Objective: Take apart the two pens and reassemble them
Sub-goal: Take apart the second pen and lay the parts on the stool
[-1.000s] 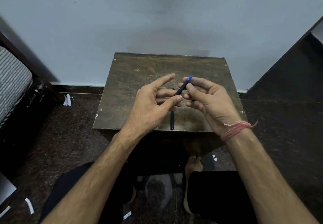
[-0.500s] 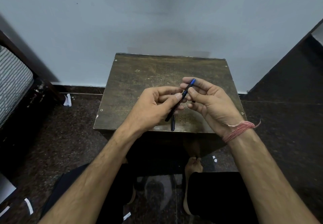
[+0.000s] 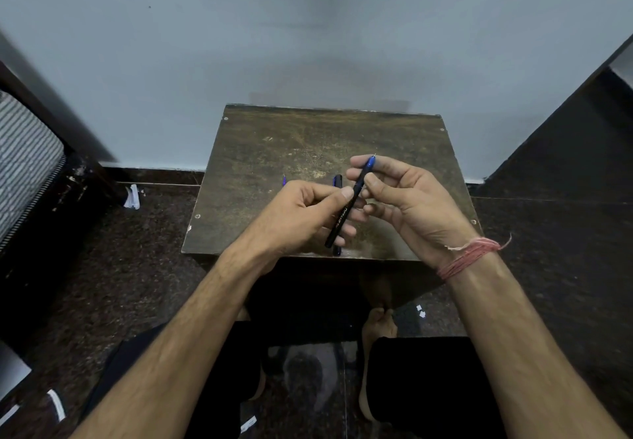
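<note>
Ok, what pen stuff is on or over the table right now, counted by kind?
Pens: 2, the held pen gripped by the left hand and right hand, and the lying pen on the table, partly hidden under the hands.
Small blue piece: 1, too small to identify.
Total: 3.

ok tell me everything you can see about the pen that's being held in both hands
The held pen is a slim stick pen with a dark, plastic-looking barrel bearing pale lettering too small to read, a blue front section and a fine metal point. It is uncapped and tilted, tip up and away, rear end down toward the person, above the small table. The left hand grips the barrel, thumb pressed on its middle; the right hand pinches the blue section near the tip. It touches nothing else.
</note>
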